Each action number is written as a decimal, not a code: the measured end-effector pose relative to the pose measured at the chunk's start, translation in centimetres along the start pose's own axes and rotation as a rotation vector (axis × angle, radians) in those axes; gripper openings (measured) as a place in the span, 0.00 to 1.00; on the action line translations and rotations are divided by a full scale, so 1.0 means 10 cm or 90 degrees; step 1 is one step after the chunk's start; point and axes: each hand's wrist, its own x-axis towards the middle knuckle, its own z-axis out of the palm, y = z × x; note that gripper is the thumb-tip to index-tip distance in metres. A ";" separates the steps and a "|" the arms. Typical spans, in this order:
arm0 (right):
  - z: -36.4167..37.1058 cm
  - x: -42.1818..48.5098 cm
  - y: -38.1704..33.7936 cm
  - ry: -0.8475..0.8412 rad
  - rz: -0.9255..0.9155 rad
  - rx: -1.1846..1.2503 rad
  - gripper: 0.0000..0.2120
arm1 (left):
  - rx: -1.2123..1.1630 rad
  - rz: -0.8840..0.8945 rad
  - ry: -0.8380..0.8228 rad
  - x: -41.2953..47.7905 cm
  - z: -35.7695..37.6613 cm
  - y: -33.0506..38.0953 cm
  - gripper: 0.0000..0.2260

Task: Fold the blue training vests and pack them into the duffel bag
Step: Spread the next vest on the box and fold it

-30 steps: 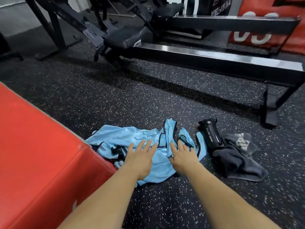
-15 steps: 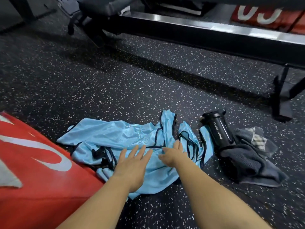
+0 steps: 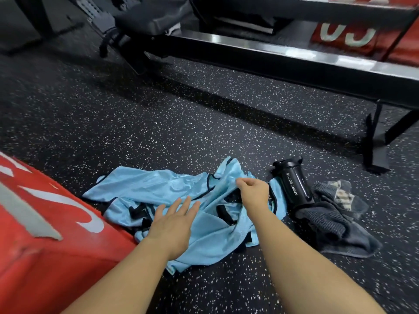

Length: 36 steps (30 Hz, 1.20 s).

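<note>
The blue training vests (image 3: 158, 189) lie in one crumpled heap on the speckled floor (image 3: 158, 121), with black-trimmed armholes and straps tangled through the middle. How many vests there are cannot be told. The right hand (image 3: 252, 196) has its grip narrow, thumb and curled fingers pinching a raised fold of blue cloth at the heap's right end. The left hand (image 3: 174, 223) has a wide grip, fingers straight and spread, laid flat on the cloth nearer the person and holding nothing. What the coming move turns on is that the heap's long axis runs sideways from the right grip: nearly all the fabric stretches to the left of the pinch and past the left hand, up to the red padded bulk (image 3: 45, 234). Lifting from the pinch would likely draw the cloth up from its right end, and the left hand is the nearer one to pin or smooth the rest. Just to the right of the right grip a black sport bottle (image 3: 294, 182) lies on its side beside the vests' edge, with a dark grey towel (image 3: 335, 225) beyond it. No duffel bag shows for certain, and whether the red bulk is one cannot be told.
</note>
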 end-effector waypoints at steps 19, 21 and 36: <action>-0.54 -1.47 -2.36 -0.265 -0.257 0.098 0.04 | 0.057 -0.097 0.183 -1.48 -1.79 -0.03 0.31; -0.66 -1.65 -2.47 -0.288 -0.280 0.085 0.06 | 0.046 -0.109 0.209 -1.66 -1.95 0.00 0.33; -1.15 -2.71 -2.64 -0.435 -0.361 0.137 0.11 | -0.392 -0.122 0.483 -2.34 -2.51 0.44 0.02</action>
